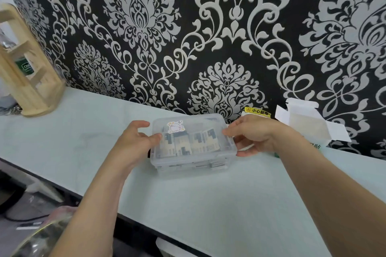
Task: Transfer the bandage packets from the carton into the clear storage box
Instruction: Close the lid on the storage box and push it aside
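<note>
**A:** What takes up most of the view?
**B:** A black wall [208,27] covered in silver damask scrolls. Below it, a pale mint counter [208,204] runs from left to right.

**A:** What stands on the counter?
**B:** At far left is a light wooden rack [31,89] with open shelves. In the centre is a clear plastic storage box [188,168] with its lid on. Just beyond the box to the right, a white cardboard carton [309,123] stands against the wall with its flaps open.

**A:** Where are the bandage packets?
**B:** The beige-and-black bandage packets [188,142] are inside the box, in a row under the lid.

**A:** And the hands?
**B:** The left hand [135,140] grasps the box's left end, with the thumb on the lid edge and the fingers [141,125] curled at the side. The right hand [257,133] grasps the right end, fingers on the rim and thumb below.

**A:** Any smaller details?
**B:** There is a white cartoon sticker [176,127] on the lid, and a yellow warning label [258,111] on the wall behind.
</note>
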`<act>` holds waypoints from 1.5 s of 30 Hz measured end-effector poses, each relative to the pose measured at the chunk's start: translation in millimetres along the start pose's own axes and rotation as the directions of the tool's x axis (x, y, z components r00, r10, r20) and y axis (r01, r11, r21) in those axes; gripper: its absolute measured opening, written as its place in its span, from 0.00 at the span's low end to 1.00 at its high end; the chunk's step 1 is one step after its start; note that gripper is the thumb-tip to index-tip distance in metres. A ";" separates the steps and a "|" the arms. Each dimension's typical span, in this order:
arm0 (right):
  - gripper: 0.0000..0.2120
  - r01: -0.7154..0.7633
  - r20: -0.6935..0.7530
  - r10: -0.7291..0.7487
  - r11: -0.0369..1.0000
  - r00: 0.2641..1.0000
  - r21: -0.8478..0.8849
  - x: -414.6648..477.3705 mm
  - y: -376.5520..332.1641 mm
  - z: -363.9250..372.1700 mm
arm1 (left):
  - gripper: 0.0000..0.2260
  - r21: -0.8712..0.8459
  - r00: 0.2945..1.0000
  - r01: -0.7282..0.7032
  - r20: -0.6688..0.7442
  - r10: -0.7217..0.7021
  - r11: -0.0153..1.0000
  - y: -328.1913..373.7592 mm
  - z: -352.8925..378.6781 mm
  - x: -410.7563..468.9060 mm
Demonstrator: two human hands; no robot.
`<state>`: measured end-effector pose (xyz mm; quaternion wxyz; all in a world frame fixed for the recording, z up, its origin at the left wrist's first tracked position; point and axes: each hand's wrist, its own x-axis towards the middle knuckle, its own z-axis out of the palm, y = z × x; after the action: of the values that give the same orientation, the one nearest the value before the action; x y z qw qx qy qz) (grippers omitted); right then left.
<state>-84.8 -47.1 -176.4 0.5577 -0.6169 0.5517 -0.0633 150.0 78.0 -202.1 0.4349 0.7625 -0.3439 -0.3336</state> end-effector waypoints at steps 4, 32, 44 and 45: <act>0.08 0.021 -0.111 -0.023 1.000 0.994 -0.018 -2.9 -2.3 3.7 | 0.22 0.000 0.989 0.134 0.069 -0.133 0.991 -2.8 -5.6 -3.2; 0.24 -0.109 -0.652 -0.664 0.665 0.366 -0.739 -55.2 35.5 5.7 | 0.28 0.683 0.784 -0.608 0.435 0.444 0.405 19.4 49.3 -36.1; 0.27 0.005 -0.475 -0.567 0.646 0.673 -0.764 -79.1 81.8 -10.5 | 0.25 0.657 0.708 -0.620 0.232 0.667 0.430 25.3 73.4 -32.9; 0.26 0.082 -0.433 -0.603 0.640 0.670 -0.764 -79.4 84.8 -8.8 | 0.22 0.572 0.637 -0.692 0.198 0.745 0.440 27.7 80.6 -38.0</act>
<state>-173.0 26.8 -194.8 0.0303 -0.8131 0.5531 -0.1788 57.9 63.3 -201.7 0.2828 0.6520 -0.7023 0.0423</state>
